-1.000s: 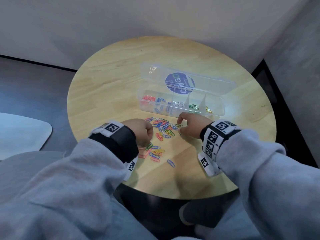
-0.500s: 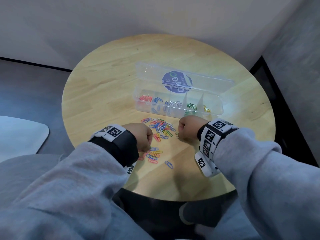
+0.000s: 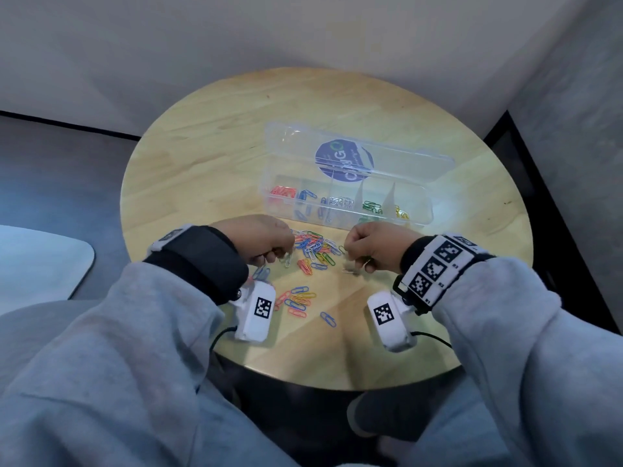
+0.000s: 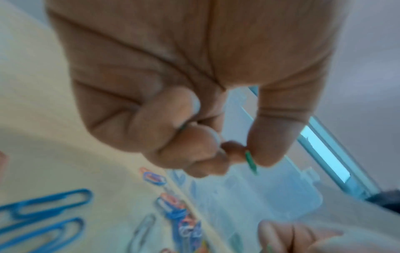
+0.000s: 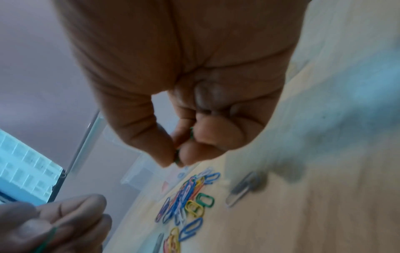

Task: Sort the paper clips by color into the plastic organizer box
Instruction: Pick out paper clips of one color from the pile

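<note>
- The left hand (image 3: 261, 242) is curled almost into a fist, with thumb and forefinger pinching a green paper clip (image 4: 251, 162) at its tip.
- The right hand (image 3: 374, 246) is curled the same way, its thumb and fingers pinching a dark green clip (image 5: 178, 156) that is mostly hidden between them.
- Both hands are held knuckles-up, just above the table, wrists level and forearms coming in from the near edge, in grey sleeves (image 3: 135, 348). Each wrist wears a band with black-and-white markers and a small white camera unit (image 3: 257, 313).
- Between the two hands lies a loose pile of paper clips (image 3: 315, 249) in blue, red, green, yellow and silver; a smaller scatter lies nearer the body, between the wrists.
- Just beyond the hands sits the clear plastic organizer box (image 3: 344, 200), lid open and tilted back, with red, blue, silver, green and yellow clips in separate compartments from left to right.
- Everything rests on a round, light wooden table (image 3: 209, 156), set near a pale wall over a dark grey floor.
</note>
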Motion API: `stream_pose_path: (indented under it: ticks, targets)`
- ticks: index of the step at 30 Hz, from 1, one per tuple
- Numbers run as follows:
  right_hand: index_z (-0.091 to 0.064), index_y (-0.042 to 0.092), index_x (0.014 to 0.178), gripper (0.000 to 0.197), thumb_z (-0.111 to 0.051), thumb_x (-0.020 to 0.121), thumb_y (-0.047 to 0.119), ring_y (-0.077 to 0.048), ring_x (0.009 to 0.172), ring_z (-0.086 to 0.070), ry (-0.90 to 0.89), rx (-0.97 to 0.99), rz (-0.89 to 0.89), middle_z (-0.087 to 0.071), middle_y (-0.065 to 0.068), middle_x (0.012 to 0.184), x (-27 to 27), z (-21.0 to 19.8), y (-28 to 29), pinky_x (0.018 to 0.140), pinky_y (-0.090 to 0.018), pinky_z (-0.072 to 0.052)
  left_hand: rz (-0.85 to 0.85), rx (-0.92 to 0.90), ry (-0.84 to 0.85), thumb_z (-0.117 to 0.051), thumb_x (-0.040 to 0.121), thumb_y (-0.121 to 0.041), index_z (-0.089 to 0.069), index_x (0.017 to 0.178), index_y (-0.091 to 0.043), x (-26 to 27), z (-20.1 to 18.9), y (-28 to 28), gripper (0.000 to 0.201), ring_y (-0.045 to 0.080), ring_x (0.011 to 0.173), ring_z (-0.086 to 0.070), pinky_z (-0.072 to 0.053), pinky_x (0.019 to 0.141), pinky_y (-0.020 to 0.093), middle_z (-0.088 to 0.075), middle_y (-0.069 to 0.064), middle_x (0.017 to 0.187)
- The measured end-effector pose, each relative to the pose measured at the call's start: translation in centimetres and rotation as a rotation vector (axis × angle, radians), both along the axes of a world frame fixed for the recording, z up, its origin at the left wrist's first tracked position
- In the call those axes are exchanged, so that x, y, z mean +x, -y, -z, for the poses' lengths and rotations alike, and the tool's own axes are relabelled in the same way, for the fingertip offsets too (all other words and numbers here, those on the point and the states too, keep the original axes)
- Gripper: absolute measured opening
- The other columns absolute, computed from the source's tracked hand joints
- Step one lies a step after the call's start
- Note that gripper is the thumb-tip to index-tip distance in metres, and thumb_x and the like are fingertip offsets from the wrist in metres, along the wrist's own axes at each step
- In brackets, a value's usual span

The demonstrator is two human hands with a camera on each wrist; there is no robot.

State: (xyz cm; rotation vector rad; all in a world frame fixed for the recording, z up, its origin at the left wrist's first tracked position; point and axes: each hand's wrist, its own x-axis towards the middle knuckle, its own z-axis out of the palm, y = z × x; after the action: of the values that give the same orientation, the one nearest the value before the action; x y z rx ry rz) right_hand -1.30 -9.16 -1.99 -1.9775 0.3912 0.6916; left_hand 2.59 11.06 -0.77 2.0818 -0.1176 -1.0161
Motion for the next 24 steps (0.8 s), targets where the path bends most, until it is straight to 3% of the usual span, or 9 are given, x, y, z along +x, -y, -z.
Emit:
stream_pose_path:
  ticks: [4,8,13,17,19,21,24]
  targets:
    - [-0.057,0.008,0.079,0.032,-0.031,0.088,-0.010,-0.013,0.044,-0.042,-0.075,0.191,0.108,-0.046,-0.006,0.058,0.2,0.2,-0.2,0.036,-0.017,-0.034,-0.271,-0.243,-0.097,-0.043,0.084,-0.006,-0.046,0.065,-0.011,0.5,-0.5,-0.6,0.020,0.008,0.043,-0.047,-0.029,0.036,0.013,-0.057,0.005,0.066]
    - [-0.053,0.006,0.071,0.032,-0.028,0.091,-0.002,-0.014,0.052,-0.033,-0.136,0.152,0.144,-0.034,-0.004,0.064,0.3,0.3,-0.5,0.040,-0.017,-0.031,-0.434,-0.356,-0.149,-0.038,0.087,-0.006,-0.046,0.063,-0.010,0.8,-0.7,-1.2,0.026,0.006,0.038,-0.047,-0.029,0.035,0.013,-0.060,0.002,0.053]
    - [-0.050,0.007,0.074,0.029,-0.028,0.090,-0.002,-0.018,0.056,-0.042,-0.159,0.065,0.146,-0.042,-0.007,0.067,0.4,0.0,-1.2,0.046,-0.021,-0.034,-0.492,-0.412,-0.149,-0.037,0.085,-0.004,-0.041,0.062,-0.013,0.8,-0.9,-1.4,0.025,0.007,0.038,-0.041,-0.027,0.032,0.012,-0.052,0.001,0.050]
    - [-0.049,0.010,0.071,0.021,-0.040,0.084,-0.004,-0.023,0.060,-0.045,-0.178,-0.128,-0.027,-0.048,-0.012,0.071,0.5,-0.5,-2.0,0.052,-0.025,-0.033,-0.526,-0.341,-0.093,-0.036,0.085,-0.003,-0.046,0.074,-0.016,1.2,-0.9,-1.6,0.019,0.007,0.038,-0.037,-0.024,0.033,0.011,-0.044,0.001,0.060]
    - [-0.043,0.014,0.066,0.021,-0.046,0.084,0.003,-0.023,0.067,-0.044,-0.157,-0.275,-0.149,-0.048,-0.010,0.075,0.5,-0.5,-2.3,0.053,-0.025,-0.031,-0.494,-0.241,-0.047,-0.038,0.085,-0.003,-0.049,0.079,-0.015,1.4,-0.8,-1.6,0.017,0.010,0.045,-0.032,-0.021,0.034,0.012,-0.040,0.000,0.061]
    - [-0.043,0.018,0.067,0.022,-0.054,0.085,0.012,-0.017,0.068,-0.045,-0.058,-0.422,-0.184,-0.048,-0.001,0.072,0.6,-0.5,-2.3,0.054,-0.021,-0.035,-0.406,-0.112,0.009,-0.041,0.088,-0.008,-0.049,0.082,-0.014,1.6,-0.6,-1.5,0.012,0.013,0.049,-0.026,-0.018,0.040,0.016,-0.035,0.000,0.062]
    - [-0.048,0.021,0.073,0.017,-0.056,0.086,0.013,-0.011,0.066,-0.043,-0.002,-0.460,-0.233,-0.042,0.006,0.070,0.5,-0.3,-2.6,0.049,-0.012,-0.034,-0.189,0.089,0.128,-0.050,0.090,-0.017,-0.052,0.086,-0.013,1.8,0.1,-1.2,0.006,0.016,0.052,-0.030,-0.020,0.048,0.021,-0.038,0.001,0.066]
